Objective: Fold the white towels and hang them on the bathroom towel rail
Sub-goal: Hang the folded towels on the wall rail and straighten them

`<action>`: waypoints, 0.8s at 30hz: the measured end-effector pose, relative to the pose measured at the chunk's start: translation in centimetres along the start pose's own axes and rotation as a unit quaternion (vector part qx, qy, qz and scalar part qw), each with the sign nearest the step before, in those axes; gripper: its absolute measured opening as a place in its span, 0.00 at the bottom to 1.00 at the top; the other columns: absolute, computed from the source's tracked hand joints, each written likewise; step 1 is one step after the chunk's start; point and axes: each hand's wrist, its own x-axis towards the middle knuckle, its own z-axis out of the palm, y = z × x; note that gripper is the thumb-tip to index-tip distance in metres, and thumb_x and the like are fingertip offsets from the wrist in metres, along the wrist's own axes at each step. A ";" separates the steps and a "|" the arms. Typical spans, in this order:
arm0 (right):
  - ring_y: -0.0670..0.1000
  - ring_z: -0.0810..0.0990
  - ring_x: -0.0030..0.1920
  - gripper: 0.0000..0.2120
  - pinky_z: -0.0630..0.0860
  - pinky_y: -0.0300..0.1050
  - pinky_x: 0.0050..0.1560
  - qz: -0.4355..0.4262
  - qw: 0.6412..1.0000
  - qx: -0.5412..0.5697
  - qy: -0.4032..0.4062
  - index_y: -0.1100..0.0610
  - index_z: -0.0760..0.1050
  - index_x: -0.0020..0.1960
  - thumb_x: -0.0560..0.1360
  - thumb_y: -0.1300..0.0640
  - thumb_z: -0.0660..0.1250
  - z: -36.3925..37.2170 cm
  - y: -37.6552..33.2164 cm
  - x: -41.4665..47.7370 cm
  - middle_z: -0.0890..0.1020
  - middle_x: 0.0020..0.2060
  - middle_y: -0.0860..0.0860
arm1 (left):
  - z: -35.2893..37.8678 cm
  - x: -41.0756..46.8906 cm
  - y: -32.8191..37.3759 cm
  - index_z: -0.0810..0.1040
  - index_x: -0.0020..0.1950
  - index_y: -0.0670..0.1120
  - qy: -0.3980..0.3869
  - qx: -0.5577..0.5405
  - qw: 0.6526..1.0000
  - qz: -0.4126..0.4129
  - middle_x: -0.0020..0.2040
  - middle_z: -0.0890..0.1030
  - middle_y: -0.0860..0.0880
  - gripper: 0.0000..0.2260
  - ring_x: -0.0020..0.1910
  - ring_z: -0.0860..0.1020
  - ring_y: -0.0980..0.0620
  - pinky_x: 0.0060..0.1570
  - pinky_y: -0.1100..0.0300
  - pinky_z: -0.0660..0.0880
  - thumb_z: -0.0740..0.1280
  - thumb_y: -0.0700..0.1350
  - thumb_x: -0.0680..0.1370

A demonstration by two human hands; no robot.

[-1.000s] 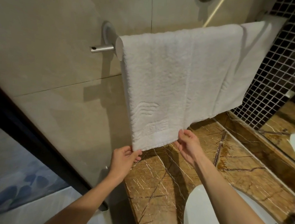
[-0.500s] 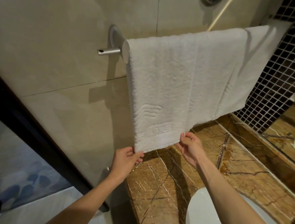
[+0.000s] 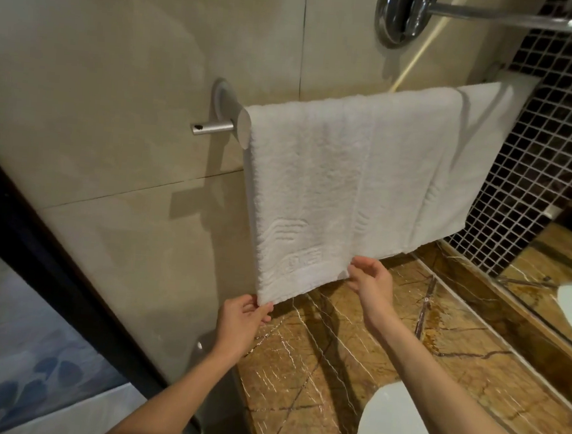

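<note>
At the bottom edge, closest to you, a white basin [image 3: 394,431] is cut off by the frame, set in the brown marble counter [image 3: 333,374]. Above that counter your left hand [image 3: 240,319] pinches the lower left corner of the front towel [image 3: 307,191] between thumb and fingers, with the fingertips hidden behind the cloth. Your right hand [image 3: 370,285] curls round the lower right corner.

The white towel hangs folded over the towel rail [image 3: 212,129]. Only the rail's left end stub and wall mount show; the bar lies hidden beneath the cloth. An embossed mark near the hem is too faint to read. More white towelling [image 3: 467,155] hangs along the rail to the right, and where one towel ends and another begins is hard to make out. Beyond, dark mosaic tile [image 3: 551,135] and a mirror [image 3: 561,307] run off the right edge.

Compared with half a second ago, both hands keep the same corners and the towel sits as it did. A chrome fitting [image 3: 401,13] at the top, then barely seen, now shows more fully.
</note>
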 end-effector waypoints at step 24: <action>0.60 0.75 0.47 0.21 0.67 0.52 0.50 -0.532 0.604 -0.577 -0.138 0.55 0.74 0.51 0.82 0.46 0.46 12.1 -24.3 -2.9 0.80 0.47 0.55 | -0.5 5.2 -1.9 0.82 0.39 0.45 0.045 -0.018 0.999 0.008 0.33 0.85 0.50 0.05 0.35 0.84 0.50 0.35 0.60 0.79 0.72 0.36 0.73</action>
